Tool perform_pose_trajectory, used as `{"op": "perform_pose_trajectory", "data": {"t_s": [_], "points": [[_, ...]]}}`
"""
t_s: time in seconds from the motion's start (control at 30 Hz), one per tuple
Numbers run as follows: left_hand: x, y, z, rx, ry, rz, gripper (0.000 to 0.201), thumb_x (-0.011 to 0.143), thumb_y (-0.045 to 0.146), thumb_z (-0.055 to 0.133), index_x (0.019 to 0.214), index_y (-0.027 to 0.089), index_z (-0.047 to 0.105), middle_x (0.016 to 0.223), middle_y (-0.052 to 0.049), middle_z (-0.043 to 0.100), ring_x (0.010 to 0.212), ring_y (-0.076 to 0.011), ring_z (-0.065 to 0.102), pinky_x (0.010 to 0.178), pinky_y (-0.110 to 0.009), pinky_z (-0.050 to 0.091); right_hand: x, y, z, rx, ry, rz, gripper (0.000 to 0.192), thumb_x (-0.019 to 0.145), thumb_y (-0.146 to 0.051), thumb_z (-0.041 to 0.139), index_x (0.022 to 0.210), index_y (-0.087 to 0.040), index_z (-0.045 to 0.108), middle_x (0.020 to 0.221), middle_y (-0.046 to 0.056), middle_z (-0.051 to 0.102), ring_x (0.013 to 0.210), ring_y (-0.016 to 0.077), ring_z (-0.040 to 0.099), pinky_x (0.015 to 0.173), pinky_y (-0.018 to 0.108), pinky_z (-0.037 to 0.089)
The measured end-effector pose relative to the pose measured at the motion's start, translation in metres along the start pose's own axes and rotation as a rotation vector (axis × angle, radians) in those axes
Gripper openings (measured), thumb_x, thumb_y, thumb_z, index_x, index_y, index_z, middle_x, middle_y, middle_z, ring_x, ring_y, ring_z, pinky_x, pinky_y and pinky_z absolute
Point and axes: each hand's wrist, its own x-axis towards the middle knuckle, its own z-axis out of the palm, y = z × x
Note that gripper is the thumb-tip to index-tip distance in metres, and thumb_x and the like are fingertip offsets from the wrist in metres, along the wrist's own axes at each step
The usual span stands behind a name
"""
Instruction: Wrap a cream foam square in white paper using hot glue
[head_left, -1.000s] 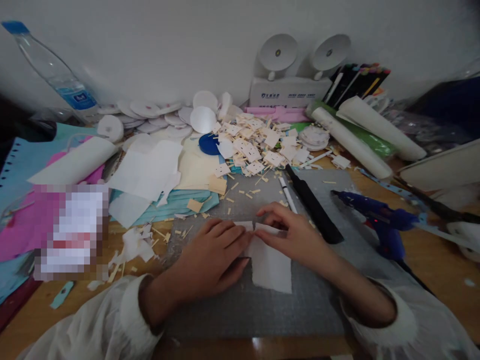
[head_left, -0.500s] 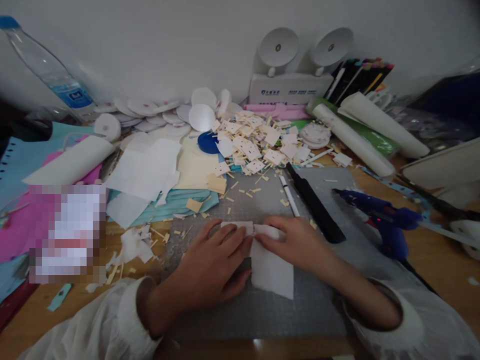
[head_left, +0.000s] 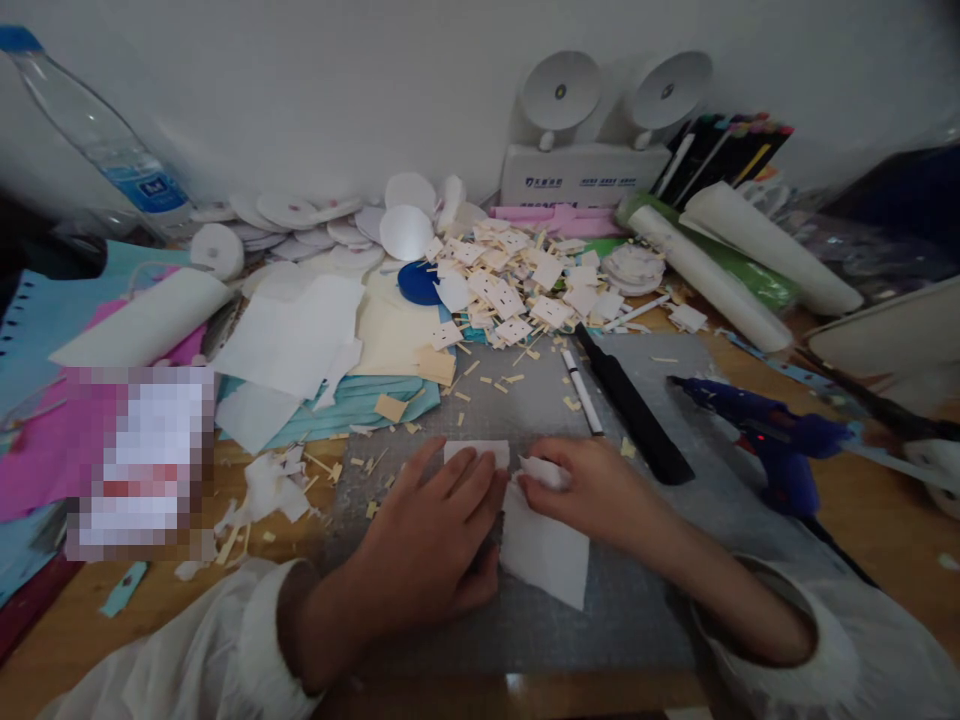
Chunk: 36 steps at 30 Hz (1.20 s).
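A brown wooden desk [head_left: 862, 510] meets a plain pale-grey wall [head_left: 300, 80], with a grey gridded cutting mat [head_left: 555, 640] at the middle of its near edge. On the mat, the left hand [head_left: 442, 525] lies flattened, fingers extended and slightly parted, over a small white rectangular paper piece [head_left: 480, 450]. Just beside it, the right hand [head_left: 592, 485] is closed, pinching the top of a ragged-edged white paper sheet [head_left: 546, 550] between thumb and fingers. Round white discs [head_left: 285, 212] and a white twin-lamp unit [head_left: 585, 172] line the desk's far edge; a blue-capped clear plastic bottle [head_left: 82, 120] marks its far left corner.
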Motion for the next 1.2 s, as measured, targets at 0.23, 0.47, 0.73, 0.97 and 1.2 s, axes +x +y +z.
{"op": "perform_pose_trajectory", "data": {"t_s": [0.23,0.47,0.73,0.97,1.2], "points": [[-0.0024,0.0016,0.0012,0.011,0.009,0.009,0.054,0.086,0.038,0.045,0.131,0.008,0.048,0.135,-0.015,0.052,0.123,-0.0301,0.044,0.111,-0.051,0.016,-0.0024,-0.0004,-0.0025,0.024,-0.012,-0.031,0.011,0.076,-0.019,0.056,0.064,-0.018,0.056,0.059,-0.001,0.059,0.055,0.0122,0.053,0.051,0.023,0.032],[-0.004,0.0006,0.0012,-0.018,-0.012,0.013,0.056,0.083,0.03,0.044,0.135,0.008,0.045,0.137,-0.015,0.049,0.126,-0.0306,0.042,0.113,-0.051,0.013,-0.0018,0.0011,-0.0042,0.055,-0.078,0.031,0.028,0.079,-0.037,0.059,0.059,-0.019,0.053,0.053,-0.001,0.053,0.05,0.0117,0.046,0.046,0.024,0.027],[-0.0038,0.0011,0.0027,0.03,-0.023,0.031,0.058,0.084,0.033,0.043,0.135,0.004,0.044,0.139,-0.017,0.048,0.127,-0.0321,0.041,0.113,-0.051,0.01,-0.0036,0.0038,-0.005,0.017,-0.149,-0.021,0.023,0.08,-0.029,0.057,0.061,-0.019,0.048,0.057,-0.002,0.053,0.053,0.0114,0.046,0.049,0.024,0.025],[-0.0048,0.0038,0.0017,0.081,-0.024,0.062,0.061,0.086,0.039,0.043,0.132,-0.001,0.047,0.138,-0.021,0.047,0.127,-0.0343,0.042,0.112,-0.051,0.007,-0.0052,0.0043,-0.0038,0.026,-0.141,-0.093,0.019,0.082,-0.027,0.053,0.065,-0.019,0.05,0.058,-0.004,0.05,0.053,0.01,0.043,0.051,0.024,0.024],[-0.0042,0.0047,0.0018,0.103,-0.042,0.06,0.062,0.087,0.041,0.041,0.133,0.0,0.046,0.139,-0.02,0.047,0.128,-0.0341,0.041,0.113,-0.05,0.004,-0.0089,0.0044,-0.0093,0.049,-0.244,-0.076,0.015,0.08,-0.022,0.049,0.065,-0.018,0.052,0.062,-0.003,0.054,0.058,0.0104,0.047,0.052,0.024,0.027]]}}
